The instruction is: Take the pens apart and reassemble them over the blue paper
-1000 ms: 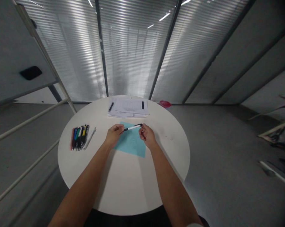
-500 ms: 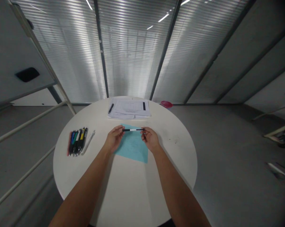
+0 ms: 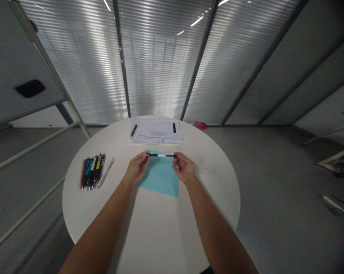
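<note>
Between my two hands a black-and-white pen (image 3: 161, 155) is held level, sideways across my view. My left hand (image 3: 138, 166) pinches its left end with thumb and fingertips. At the other end, my right hand (image 3: 184, 167) grips the pen's tip, its lower fingers curled in. Below the pen lies a light blue sheet of paper (image 3: 160, 177), its sides partly covered by my hands. Faint marks show on the sheet, too blurred to read.
Several pens (image 3: 92, 172) lie bunched at the left of the round white table (image 3: 152, 232), beside a single white pen (image 3: 106, 173). Toward the far edge is a stack of printed papers (image 3: 156, 131) with a dark pen (image 3: 134, 130) on it. A pink object (image 3: 201, 125) shows beyond the table.
My right hand has shifted slightly right and now grips nearer the pen's end. The pen has risen a little in view; my left hand keeps its pinch.
</note>
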`<state>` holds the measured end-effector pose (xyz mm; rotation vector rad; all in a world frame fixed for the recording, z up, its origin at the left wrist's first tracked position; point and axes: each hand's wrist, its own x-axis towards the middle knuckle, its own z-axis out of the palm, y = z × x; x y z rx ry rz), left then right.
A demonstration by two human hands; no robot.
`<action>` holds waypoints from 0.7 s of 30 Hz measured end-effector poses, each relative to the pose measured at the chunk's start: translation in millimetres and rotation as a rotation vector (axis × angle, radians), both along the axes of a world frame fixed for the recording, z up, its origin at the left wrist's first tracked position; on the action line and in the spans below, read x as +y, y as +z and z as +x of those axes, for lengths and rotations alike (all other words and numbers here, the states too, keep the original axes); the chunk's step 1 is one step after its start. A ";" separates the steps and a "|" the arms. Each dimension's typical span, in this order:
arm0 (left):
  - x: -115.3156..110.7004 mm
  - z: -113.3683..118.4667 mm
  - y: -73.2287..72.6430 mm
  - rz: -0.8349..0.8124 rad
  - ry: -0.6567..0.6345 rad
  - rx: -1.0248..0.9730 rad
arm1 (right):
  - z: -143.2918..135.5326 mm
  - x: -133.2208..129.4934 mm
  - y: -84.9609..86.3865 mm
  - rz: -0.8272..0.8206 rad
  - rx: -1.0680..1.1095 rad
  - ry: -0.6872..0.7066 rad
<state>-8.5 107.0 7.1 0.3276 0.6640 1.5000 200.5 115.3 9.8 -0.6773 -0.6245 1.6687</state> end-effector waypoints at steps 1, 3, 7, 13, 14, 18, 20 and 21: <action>0.1 -0.1 -0.6 -0.002 -0.001 0.001 | 0.6 -0.7 1.0 0.001 0.005 0.012; 0.4 -0.5 -2.3 0.000 -0.010 0.002 | 1.5 -1.8 2.7 0.003 0.009 0.029; 1.3 -1.7 -4.8 0.022 -0.059 0.016 | 1.0 -2.0 3.5 -0.021 0.012 0.044; 0.8 -2.2 -1.8 0.040 -0.078 -0.027 | -2.1 -0.9 2.0 -0.009 0.019 0.019; 1.0 -2.4 -1.8 0.041 -0.077 -0.032 | -2.1 -0.9 2.0 -0.006 0.029 0.020; 2.1 -3.6 -4.3 0.051 -0.075 -0.038 | -2.1 -1.2 2.3 0.000 0.053 0.037; 2.3 -4.1 -4.7 0.054 -0.079 -0.042 | -2.3 -1.4 1.9 0.010 0.054 0.042; 2.1 -4.1 -4.5 0.056 -0.085 -0.043 | -2.4 -1.4 1.6 0.015 0.055 0.045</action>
